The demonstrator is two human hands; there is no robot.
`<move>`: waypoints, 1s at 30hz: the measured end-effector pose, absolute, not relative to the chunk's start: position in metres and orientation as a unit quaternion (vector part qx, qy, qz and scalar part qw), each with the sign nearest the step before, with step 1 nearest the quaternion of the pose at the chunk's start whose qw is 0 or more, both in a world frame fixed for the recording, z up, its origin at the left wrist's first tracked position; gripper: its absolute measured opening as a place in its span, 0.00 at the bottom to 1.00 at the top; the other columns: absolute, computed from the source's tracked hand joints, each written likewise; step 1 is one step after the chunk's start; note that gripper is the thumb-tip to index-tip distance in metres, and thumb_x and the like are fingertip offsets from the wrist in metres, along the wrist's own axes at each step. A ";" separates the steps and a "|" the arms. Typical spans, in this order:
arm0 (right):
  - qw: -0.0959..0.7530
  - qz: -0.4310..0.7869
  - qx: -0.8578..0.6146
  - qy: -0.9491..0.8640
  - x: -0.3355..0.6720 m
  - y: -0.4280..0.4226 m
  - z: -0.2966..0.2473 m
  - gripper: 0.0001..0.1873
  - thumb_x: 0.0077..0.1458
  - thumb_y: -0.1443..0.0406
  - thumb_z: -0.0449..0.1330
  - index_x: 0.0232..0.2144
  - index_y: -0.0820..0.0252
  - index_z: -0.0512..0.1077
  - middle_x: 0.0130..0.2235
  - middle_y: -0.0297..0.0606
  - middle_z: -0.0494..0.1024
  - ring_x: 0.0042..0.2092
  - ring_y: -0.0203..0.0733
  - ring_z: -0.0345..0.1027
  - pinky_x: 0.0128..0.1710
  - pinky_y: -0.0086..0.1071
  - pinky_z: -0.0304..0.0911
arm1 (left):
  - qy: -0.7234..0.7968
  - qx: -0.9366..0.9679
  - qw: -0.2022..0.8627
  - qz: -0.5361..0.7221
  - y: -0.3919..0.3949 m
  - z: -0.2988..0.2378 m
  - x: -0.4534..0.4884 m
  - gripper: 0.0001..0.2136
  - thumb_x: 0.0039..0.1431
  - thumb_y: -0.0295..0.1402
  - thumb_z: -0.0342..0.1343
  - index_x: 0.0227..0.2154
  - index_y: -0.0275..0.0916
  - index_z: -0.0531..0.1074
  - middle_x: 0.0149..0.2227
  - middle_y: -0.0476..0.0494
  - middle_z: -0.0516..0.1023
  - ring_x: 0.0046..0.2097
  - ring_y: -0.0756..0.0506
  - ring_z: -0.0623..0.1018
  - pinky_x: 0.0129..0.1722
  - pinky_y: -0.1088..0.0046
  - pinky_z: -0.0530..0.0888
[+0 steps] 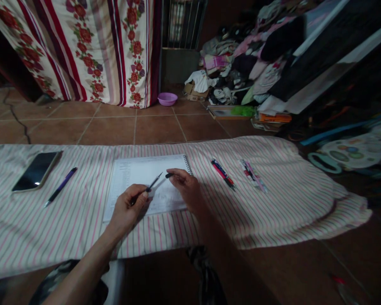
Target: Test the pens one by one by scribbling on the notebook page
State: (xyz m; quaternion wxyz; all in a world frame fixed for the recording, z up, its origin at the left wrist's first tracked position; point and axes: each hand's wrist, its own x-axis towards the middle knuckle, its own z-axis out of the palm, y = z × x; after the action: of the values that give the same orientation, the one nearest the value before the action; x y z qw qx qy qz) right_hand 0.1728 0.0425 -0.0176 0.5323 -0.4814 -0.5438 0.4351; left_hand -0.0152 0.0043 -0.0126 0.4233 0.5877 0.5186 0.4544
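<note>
My left hand [131,203] is closed around a dark pen [153,182], its thin tip pointing up and to the right. Between the thumb and fingers of my right hand [186,186] is a short black pen part [169,175], perhaps a cap, held apart from that tip. Both hands are above an open spiral notebook [120,173], whose page bears faint writing. To the left, a purple and black pen [62,186] lies beside a phone [36,171]. Right of the notebook are red and dark pens [222,173] and a small group of pale and pink pens [253,176].
A striped cloth [282,203] covers the low table. Beyond it are a tiled floor [114,123], a floral curtain [92,51] and a purple basin [167,99]. Clothes [241,63] are heaped at the back right, near a pale patterned plastic item [355,148].
</note>
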 end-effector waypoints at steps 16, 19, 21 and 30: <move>0.589 0.546 -0.474 -0.361 0.183 0.043 -0.011 0.16 0.40 0.61 0.64 0.35 0.58 0.75 0.38 0.38 0.77 0.36 0.37 0.70 0.36 0.32 0.64 | 0.530 0.615 0.419 0.407 0.001 -0.020 -0.015 0.11 0.54 0.40 0.53 0.33 0.37 0.73 0.31 0.45 0.73 0.32 0.47 0.73 0.33 0.70 0.70; 0.600 0.506 -0.477 -0.396 0.183 0.044 -0.011 0.18 0.41 0.63 0.63 0.38 0.59 0.73 0.39 0.40 0.77 0.38 0.39 0.70 0.35 0.31 0.65 | 0.534 0.609 0.422 0.407 0.002 -0.019 -0.013 0.11 0.53 0.40 0.54 0.33 0.37 0.73 0.31 0.45 0.74 0.32 0.47 0.73 0.33 0.70 0.70; 0.598 0.478 -0.478 -0.430 0.183 0.045 -0.012 0.19 0.42 0.63 0.61 0.40 0.59 0.72 0.39 0.41 0.77 0.39 0.40 0.71 0.33 0.30 0.65 | 0.538 0.603 0.426 0.407 0.002 -0.018 -0.012 0.12 0.52 0.41 0.54 0.33 0.37 0.73 0.31 0.44 0.74 0.31 0.47 0.73 0.31 0.71 0.70; 0.569 0.239 -0.498 -0.609 0.183 0.039 -0.006 0.14 0.51 0.67 0.54 0.41 0.57 0.70 0.43 0.43 0.72 0.41 0.40 0.70 0.35 0.31 0.69 | 0.547 0.584 0.422 0.426 0.003 -0.016 -0.009 0.12 0.49 0.41 0.57 0.30 0.37 0.74 0.29 0.43 0.76 0.30 0.46 0.74 0.28 0.71 0.70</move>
State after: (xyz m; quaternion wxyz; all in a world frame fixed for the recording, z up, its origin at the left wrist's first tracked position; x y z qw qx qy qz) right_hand 0.1826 0.0393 -0.0059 0.5694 -0.4976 -0.6090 0.2393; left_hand -0.0088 0.0032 -0.0156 0.4222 0.5837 0.5471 0.4263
